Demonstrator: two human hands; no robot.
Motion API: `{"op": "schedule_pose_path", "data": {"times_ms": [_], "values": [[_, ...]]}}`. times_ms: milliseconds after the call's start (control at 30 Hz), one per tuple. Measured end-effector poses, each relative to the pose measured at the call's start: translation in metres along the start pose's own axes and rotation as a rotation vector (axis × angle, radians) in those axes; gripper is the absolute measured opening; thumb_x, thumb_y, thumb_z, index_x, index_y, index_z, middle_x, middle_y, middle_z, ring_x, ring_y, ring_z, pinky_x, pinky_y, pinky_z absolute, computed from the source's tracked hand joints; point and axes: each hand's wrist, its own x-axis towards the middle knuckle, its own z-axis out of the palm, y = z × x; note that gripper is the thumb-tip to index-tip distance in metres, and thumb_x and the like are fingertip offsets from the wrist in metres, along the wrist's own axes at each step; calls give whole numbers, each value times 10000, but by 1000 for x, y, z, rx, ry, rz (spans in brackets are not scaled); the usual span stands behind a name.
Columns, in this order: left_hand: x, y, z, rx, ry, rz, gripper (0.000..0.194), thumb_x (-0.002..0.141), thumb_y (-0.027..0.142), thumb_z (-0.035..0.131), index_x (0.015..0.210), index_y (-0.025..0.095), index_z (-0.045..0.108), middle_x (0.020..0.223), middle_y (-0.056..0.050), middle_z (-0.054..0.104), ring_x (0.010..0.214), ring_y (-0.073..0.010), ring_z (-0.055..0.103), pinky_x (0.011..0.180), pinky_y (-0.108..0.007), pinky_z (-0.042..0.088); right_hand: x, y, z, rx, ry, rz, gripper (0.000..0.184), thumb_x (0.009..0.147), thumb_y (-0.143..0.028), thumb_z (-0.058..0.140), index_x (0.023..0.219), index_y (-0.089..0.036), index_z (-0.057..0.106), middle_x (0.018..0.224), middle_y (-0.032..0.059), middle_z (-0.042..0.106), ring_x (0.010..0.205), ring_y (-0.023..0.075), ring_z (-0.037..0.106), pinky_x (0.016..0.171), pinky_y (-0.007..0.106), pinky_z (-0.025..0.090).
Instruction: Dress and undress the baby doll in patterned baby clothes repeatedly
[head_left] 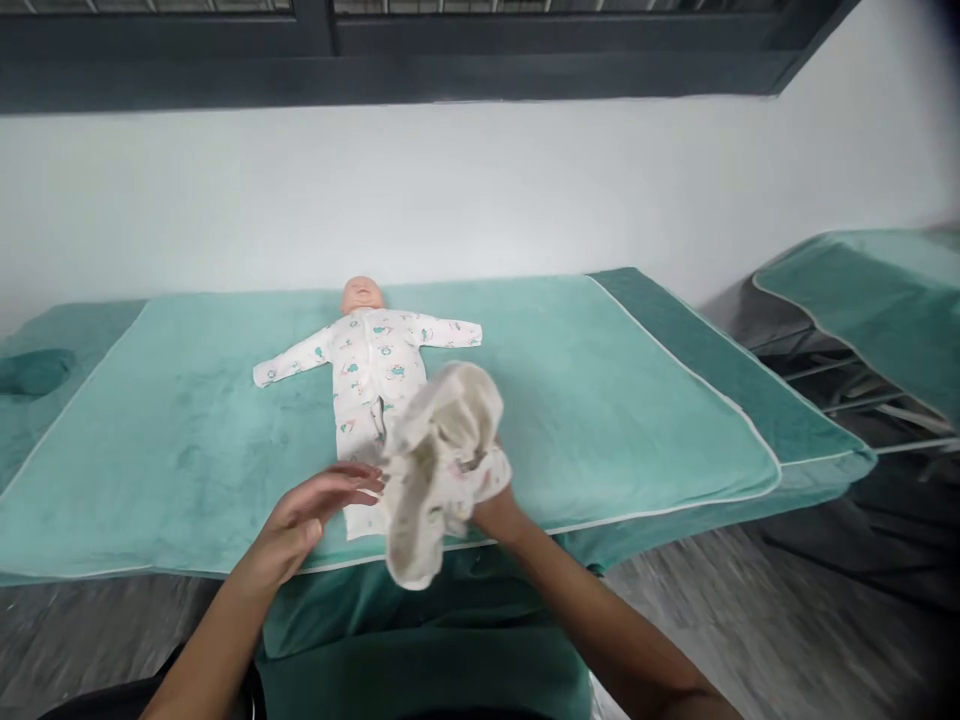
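My right hand (491, 515) holds up a bunched white printed baby garment (442, 450) with a cream inner side. The cloth covers most of that hand's fingers and is slightly blurred, so its exact kind cannot be made out. To its left, my left hand (315, 510) is open, palm toward the garment, fingertips close to its edge; whether they touch it I cannot tell. Behind lies a baby doll (362, 293) on its back, arms spread. It wears a white printed outfit (375, 350) with long sleeves and legs, partly hidden by the held garment.
The doll lies on a green plush cover (600, 400) with white piping, spread over a bed. A white wall (450, 190) and a dark window frame (375, 60) are behind it. At right stands another green-covered bed (885, 300) with a metal frame.
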Motion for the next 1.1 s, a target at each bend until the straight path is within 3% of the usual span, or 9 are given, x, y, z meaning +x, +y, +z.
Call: {"op": "schedule_pose_path", "data": {"times_ms": [67,167,300,400,567,700,800,900,1100], "values": [[1,-4,-17,31,34,-17,415,853,544,674,1108,228,761,1261,-134,699,1224,-390,623,1044,-545,516,0,19,-35,11,160,70,790,710,-460,705,1375,-161,401,1369,255,570,1272,394,575,1123,556,432],[3,-13,-46,128,250,-54,344,902,462,654,1109,200,737,1209,-123,722,1115,-321,673,1021,-476,522,9,44,-90,-68,420,170,798,702,-434,683,1366,-144,350,1347,244,561,1231,345,591,1094,508,456],[15,-24,-81,272,504,-68,391,869,505,688,1098,188,711,1176,-102,730,1043,-266,687,981,-411,528,30,56,-141,-406,530,78,595,847,-450,604,1343,-153,462,1340,221,549,1301,328,528,1034,442,462],[31,-34,-97,318,619,-61,462,813,566,714,1061,175,698,1115,-101,739,984,-243,693,888,-370,554,47,58,-151,-655,368,206,529,914,-472,557,1357,-185,518,1343,209,545,1191,325,602,849,389,493],[53,-49,-107,402,718,-59,494,812,598,645,1052,167,661,1125,-123,724,931,-231,689,643,-282,518,74,60,-163,-863,-152,317,609,895,-471,591,1461,-282,468,1354,166,547,926,297,697,723,380,479],[76,-46,-107,565,654,-40,440,842,562,588,1033,177,677,1092,-106,738,911,-235,688,695,-310,518,94,25,-184,-999,-211,357,870,783,-598,711,1511,-236,403,1310,237,584,795,317,692,664,393,474],[111,-36,-101,675,614,103,377,869,505,572,1011,177,692,1075,-96,742,956,-238,672,867,-367,519,120,-17,-160,-940,-24,160,591,933,-605,520,1367,-203,528,1218,201,639,851,298,678,701,377,460],[158,-22,-87,733,580,220,290,910,380,534,1023,171,699,1118,-104,729,1044,-246,648,904,-377,508,161,-47,-95,-646,-36,-57,336,1016,-463,424,1161,-231,620,1132,93,682,930,219,652,756,313,447],[250,-5,-74,811,507,296,254,898,181,521,1056,140,716,1122,-114,713,1077,-235,633,1015,-391,472,251,-55,23,-521,-28,-106,330,1015,-482,440,1072,-186,574,1142,104,658,1011,225,626,794,305,427]]}}
